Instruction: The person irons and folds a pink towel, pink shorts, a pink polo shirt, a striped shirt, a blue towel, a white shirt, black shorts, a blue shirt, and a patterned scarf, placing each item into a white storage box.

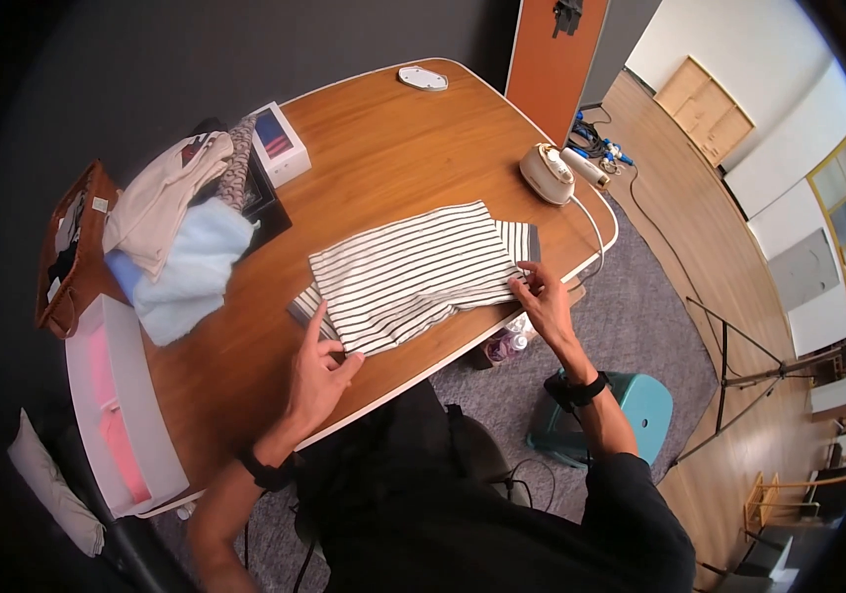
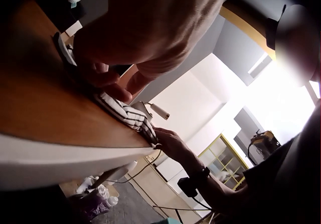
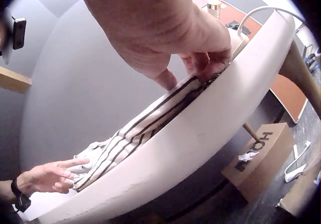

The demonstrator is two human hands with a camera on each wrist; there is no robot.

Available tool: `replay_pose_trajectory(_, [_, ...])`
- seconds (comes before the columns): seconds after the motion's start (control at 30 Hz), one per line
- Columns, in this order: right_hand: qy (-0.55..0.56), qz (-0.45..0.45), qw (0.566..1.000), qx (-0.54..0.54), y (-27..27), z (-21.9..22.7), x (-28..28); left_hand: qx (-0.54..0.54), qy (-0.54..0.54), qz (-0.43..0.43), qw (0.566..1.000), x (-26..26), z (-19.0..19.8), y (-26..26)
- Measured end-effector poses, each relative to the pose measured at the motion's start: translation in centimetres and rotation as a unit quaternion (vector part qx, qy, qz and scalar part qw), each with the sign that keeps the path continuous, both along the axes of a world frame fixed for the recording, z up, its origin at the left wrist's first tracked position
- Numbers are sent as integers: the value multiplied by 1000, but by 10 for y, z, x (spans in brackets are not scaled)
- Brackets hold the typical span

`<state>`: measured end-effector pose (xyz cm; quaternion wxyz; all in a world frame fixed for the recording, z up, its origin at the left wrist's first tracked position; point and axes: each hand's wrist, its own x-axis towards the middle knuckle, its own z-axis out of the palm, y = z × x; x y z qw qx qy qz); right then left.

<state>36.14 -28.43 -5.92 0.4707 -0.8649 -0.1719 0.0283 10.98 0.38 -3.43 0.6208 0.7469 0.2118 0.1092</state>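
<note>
The striped garment (image 1: 413, 272) lay on the surface (image 1: 383, 138), its long axis roughly along the near edge. The right hand (image 1: 548, 304) pinched its right end; whether the left hand (image 1: 316, 381) gripped its left end was unclear. Only the right wrist view showed the carton's (image 3: 261, 158) lettering.

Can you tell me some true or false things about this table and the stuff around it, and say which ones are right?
The cloth nearest the hands is striped. True.

The iron is down on the floor. False: it is on the table.

The right hand touches the striped cloth. True.

The stool is red. False: the stool is teal.

The light blue cloth is right beside the iron. False: the light blue cloth is across the table, with other clothes.
</note>
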Motion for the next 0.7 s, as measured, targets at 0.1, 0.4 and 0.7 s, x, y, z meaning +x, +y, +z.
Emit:
replay_pose_trajectory(0.1, [18,21,999,36,-3,-8,-2,-113,-14,9,993,-3,6,-19])
replay_pose_trajectory(0.4, [-44,30,998,45,-28,-19,8,5,14,-12,1000,-15,-15,-3])
replay_pose_trajectory(0.7, [-110,11,994,20,-41,-17,-11,307,-33,-91,947,-33,-16,-3])
